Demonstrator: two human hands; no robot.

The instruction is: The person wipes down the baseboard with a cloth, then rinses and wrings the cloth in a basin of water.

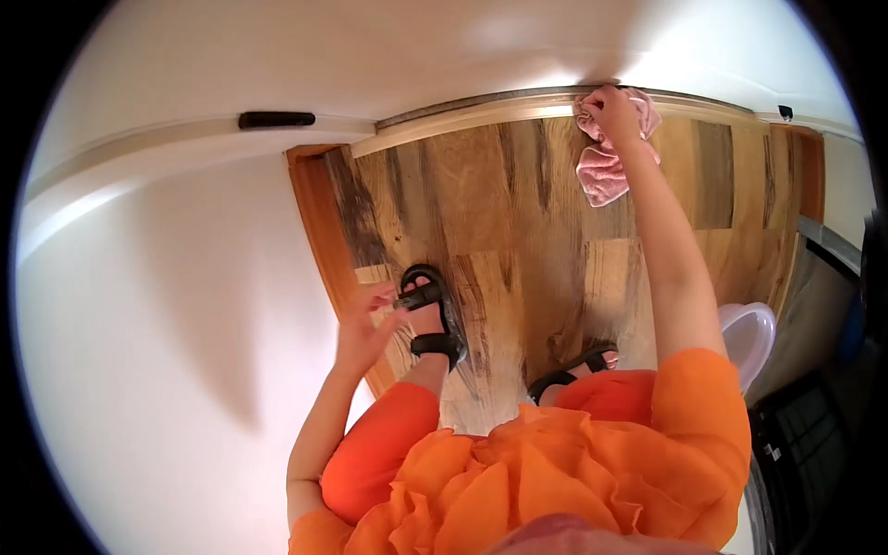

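A pink cloth (603,176) hangs crumpled from my right hand (615,113), which grips it with bent fingers. That hand presses the cloth at the light wooden ledge (481,114) along the foot of the white wall. Part of the cloth spreads to the right of my wrist, and part trails over the wood-patterned floor (499,203). My left hand (368,324) is held in the air near my sandal (427,296), fingers apart, with nothing in it.
White panels (166,305) rise on the left, with a black handle (277,120) on the edge. A pale plastic basin (754,338) stands at my right, partly hidden by my arm. Behind it is a dark black object (803,444) that I cannot make out.
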